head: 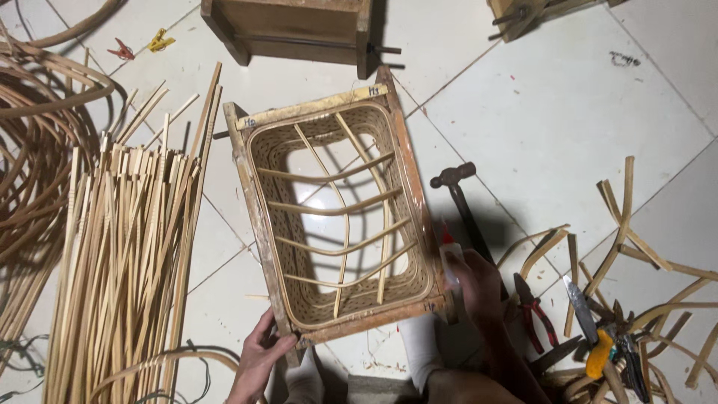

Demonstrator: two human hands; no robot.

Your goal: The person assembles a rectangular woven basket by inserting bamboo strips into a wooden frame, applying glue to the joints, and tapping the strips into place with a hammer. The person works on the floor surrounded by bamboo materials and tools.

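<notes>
Two hands hold a wooden frame with a woven basket (336, 217) on the floor (568, 112). Its long side points away, leaning left. Left hand (262, 352) grips the near corner. Right hand (475, 277) squeezes a small bottle (451, 258)

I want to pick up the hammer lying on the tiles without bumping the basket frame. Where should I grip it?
Probably grip the hammer mid-handle, coming from its right side: its head points away, the wooden frame lies close on the left, and the right hand covers the handle's near end.
</notes>
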